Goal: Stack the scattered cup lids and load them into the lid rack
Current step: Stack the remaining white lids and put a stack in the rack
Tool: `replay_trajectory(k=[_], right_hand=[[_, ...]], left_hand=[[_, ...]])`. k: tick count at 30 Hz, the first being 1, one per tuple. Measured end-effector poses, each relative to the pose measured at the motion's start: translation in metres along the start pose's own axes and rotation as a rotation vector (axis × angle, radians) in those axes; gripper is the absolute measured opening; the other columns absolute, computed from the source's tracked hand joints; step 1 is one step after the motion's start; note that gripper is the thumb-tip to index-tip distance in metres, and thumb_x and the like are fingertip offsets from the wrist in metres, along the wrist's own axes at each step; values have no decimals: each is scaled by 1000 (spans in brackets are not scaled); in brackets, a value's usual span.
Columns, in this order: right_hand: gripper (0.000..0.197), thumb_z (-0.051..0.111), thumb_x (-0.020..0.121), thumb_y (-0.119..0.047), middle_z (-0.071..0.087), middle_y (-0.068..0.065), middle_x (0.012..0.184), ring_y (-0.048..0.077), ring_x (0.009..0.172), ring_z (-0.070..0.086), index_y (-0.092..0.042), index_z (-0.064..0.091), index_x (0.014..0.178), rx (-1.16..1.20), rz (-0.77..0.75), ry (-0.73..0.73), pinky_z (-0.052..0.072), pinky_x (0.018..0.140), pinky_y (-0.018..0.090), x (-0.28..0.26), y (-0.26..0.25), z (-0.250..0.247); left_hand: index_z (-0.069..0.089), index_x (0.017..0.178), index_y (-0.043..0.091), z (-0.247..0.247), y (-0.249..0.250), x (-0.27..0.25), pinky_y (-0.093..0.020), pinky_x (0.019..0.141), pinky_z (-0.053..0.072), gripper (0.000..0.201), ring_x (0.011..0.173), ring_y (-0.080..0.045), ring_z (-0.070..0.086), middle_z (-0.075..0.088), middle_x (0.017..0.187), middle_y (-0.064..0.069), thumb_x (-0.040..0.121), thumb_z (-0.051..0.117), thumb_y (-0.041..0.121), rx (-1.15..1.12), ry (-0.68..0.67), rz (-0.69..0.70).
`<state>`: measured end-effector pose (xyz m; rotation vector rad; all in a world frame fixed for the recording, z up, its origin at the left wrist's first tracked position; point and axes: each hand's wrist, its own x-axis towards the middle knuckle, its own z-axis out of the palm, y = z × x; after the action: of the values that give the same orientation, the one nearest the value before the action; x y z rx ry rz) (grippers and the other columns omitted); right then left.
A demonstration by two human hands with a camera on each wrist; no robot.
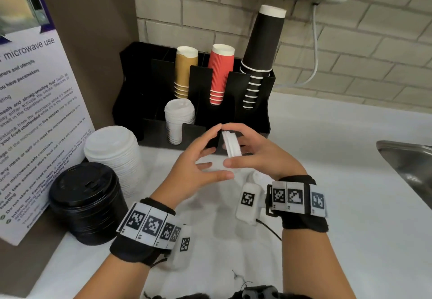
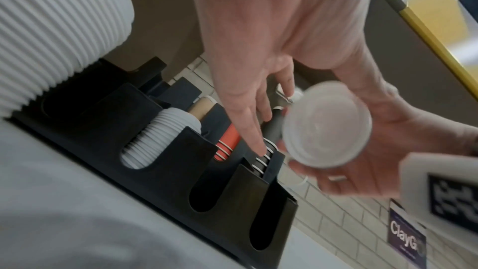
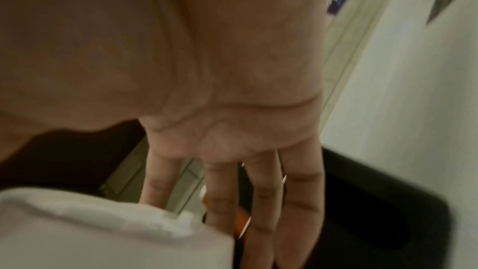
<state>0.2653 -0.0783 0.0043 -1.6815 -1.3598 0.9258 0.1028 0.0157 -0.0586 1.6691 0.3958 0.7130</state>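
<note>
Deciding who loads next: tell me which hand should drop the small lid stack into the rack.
Right. The right hand already grips the small lid stack just in front of the rack, near its empty front slots. The left hand is open, fingers only near the stack.

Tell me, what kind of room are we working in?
Probably a shared office kitchenette: a microwave-use notice, a black rack of paper cups against a tiled wall, and a steel sink.

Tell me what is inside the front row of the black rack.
The black plastic rack holds one stack of white plastic lids in its left front slot; two neighbouring slots look empty in the left wrist view. Slot bottoms are hidden.
</note>
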Motion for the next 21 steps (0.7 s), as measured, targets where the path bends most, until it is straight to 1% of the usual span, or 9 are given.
replay_trajectory(k=[2,4,7,11,14,16,18,20,21], right_hand=[[68,82,72,-20,67,6,111,18,106,65,-39,48,128,55,-43,-46,51,96,35,3,-5,7],[66,82,72,-16,67,10,113,21,107,65,-33,50,128,97,-55,-56,51,97,40,5,-7,9],[67,81,72,-15,65,6,119,18,109,64,-29,53,131,126,-75,-54,52,96,37,7,-6,9],[68,82,68,-21,66,5,117,19,107,65,-27,55,130,167,-110,-25,53,95,36,12,-9,16],[64,83,70,-15,67,8,113,20,102,67,-23,56,128,164,-153,-23,55,90,34,24,-15,22],[60,83,72,-13,67,9,111,19,98,68,-21,56,125,149,-181,20,56,83,29,41,-22,23],[60,84,71,-15,66,6,111,16,96,68,-20,54,122,119,-195,168,56,78,24,67,-29,21],[59,84,71,-18,63,-1,108,11,95,63,-18,53,121,32,-228,311,52,76,15,98,-36,17],[59,84,72,-20,60,-3,107,10,95,60,-17,53,123,-52,-241,333,49,76,12,114,-39,15]], left_hand=[[38,140,52,1,1,0,-22,90,53,95,127,-1,50,44,144,21,60,86,36,-60,-11,27],[41,138,52,-1,2,0,-22,85,54,92,124,-3,53,48,142,19,61,86,31,-94,10,48],[44,133,58,-7,5,-3,-22,83,55,87,122,-6,56,48,142,17,60,85,34,-86,36,58],[43,133,57,-12,6,-3,-26,87,55,89,121,-9,58,45,145,13,59,86,35,-84,74,71],[40,135,56,-18,6,-3,-31,94,53,91,123,-10,56,44,143,21,59,85,33,-98,122,95],[37,133,57,-22,6,-4,-28,98,49,88,127,-10,53,41,146,21,59,82,37,-106,202,90],[38,130,53,-27,7,-5,-19,92,49,75,121,-4,53,40,145,11,68,76,39,-61,335,74],[44,124,47,-32,7,-6,-10,80,48,49,103,6,57,45,132,9,85,68,30,-8,460,93],[47,120,46,-35,7,-5,-8,76,47,41,96,9,58,47,125,10,90,65,24,16,500,103]])
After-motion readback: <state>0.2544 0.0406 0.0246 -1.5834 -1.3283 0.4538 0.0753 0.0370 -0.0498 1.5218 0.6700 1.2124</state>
